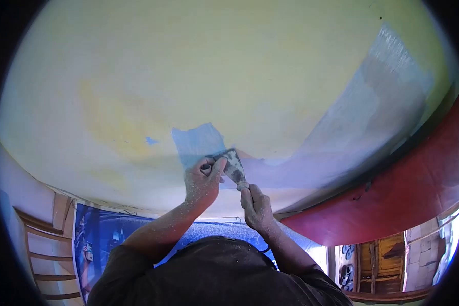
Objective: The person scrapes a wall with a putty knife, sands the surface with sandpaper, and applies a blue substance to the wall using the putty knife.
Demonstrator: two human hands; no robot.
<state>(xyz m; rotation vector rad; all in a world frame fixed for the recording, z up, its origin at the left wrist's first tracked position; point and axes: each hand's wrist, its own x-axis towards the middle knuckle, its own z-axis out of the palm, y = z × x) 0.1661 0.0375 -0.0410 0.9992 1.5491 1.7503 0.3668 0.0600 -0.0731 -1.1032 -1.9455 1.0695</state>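
Observation:
My right hand (257, 205) is closed around the handle of a putty knife (233, 166), its blade tilted up and smeared with pale, patchy filler. Just left of it, my left hand (201, 184) is closed, with the thumb near that blade. A round, dark handle end (205, 167) shows between its fingers and looks like a second putty knife; most of it is hidden. Both hands are in front of a pale yellow-green painted surface (188, 76). Beyond them lies a bluish filler patch (199, 140). Whitish dust covers my forearms.
A long greyish filler band (362, 107) runs up the right side, shiny near its top. A red sheet (392, 188) hangs at the right. Below are a blue printed sheet (107, 229), wooden slats (51, 257) at the left and a brown wooden panel (382, 260) at the right.

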